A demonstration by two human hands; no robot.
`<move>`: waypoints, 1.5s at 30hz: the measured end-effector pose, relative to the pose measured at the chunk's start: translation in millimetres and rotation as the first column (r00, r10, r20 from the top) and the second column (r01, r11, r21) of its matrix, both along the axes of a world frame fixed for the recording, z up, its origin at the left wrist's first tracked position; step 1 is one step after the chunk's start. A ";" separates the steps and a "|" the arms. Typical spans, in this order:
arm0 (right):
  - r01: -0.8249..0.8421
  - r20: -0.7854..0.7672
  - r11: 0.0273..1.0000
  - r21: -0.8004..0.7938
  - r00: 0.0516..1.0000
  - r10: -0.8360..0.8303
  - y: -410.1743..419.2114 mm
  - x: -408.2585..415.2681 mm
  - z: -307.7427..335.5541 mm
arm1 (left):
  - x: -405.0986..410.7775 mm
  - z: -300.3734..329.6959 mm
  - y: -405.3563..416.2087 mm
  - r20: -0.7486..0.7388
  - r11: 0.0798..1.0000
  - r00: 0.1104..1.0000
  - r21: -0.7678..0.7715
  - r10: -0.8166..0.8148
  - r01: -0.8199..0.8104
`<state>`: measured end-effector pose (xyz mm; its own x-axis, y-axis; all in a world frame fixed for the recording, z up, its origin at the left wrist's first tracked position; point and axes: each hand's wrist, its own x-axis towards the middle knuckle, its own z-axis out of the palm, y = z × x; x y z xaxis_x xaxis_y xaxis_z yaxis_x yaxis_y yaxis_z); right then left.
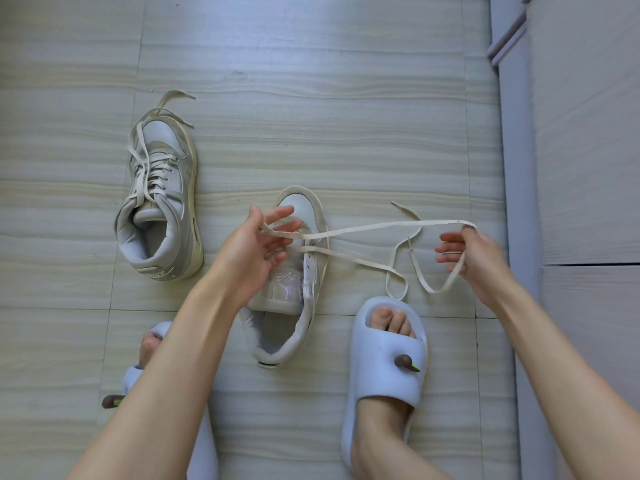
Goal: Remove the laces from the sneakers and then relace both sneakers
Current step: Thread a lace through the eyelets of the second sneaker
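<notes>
- The floor (311, 64) is serving as the workplace, both sneakers lying on it.
- The far sneaker (161, 199) is sitting off to the left, laces loosened but in the eyelets, seemingly waiting its turn.
- The near sneaker (294, 271) is lying between the slippered feet, kept close for threading.
- Its lace (363, 228) is stretching across in the air, running from hand to hand.
- The left hand (256, 244) is catching the lace in loosely spread fingers.
- The right hand (471, 258) is pinching the lace, drawing it sideways.
</notes>
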<state>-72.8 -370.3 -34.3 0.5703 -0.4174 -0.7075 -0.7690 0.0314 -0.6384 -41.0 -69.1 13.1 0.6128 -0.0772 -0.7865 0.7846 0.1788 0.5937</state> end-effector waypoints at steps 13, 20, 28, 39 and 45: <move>-0.823 0.025 0.021 -0.568 0.008 1.000 164.9 -9.8 11.3 | 10.7 1.8 4.0 0.138 0.913 0.978 0.398 -0.155 0.089; -0.841 0.100 0.086 -0.534 0.039 0.994 161.2 -11.5 11.2 | 37.3 25.3 11.6 0.327 0.929 0.929 0.368 -0.173 0.043; -0.509 0.368 0.849 -0.144 0.769 0.523 131.6 0.4 32.5 | 27.9 12.4 17.4 0.177 0.897 0.967 0.432 -0.185 0.093; -0.228 0.343 0.896 0.381 0.935 0.091 94.2 33.8 63.3 | -11.2 11.8 -25.0 0.295 0.767 0.769 0.529 -0.567 0.363; -0.235 0.350 0.811 0.535 0.936 0.040 89.7 36.9 68.5 | -29.7 12.3 -62.2 0.370 0.719 0.624 0.458 -0.688 0.522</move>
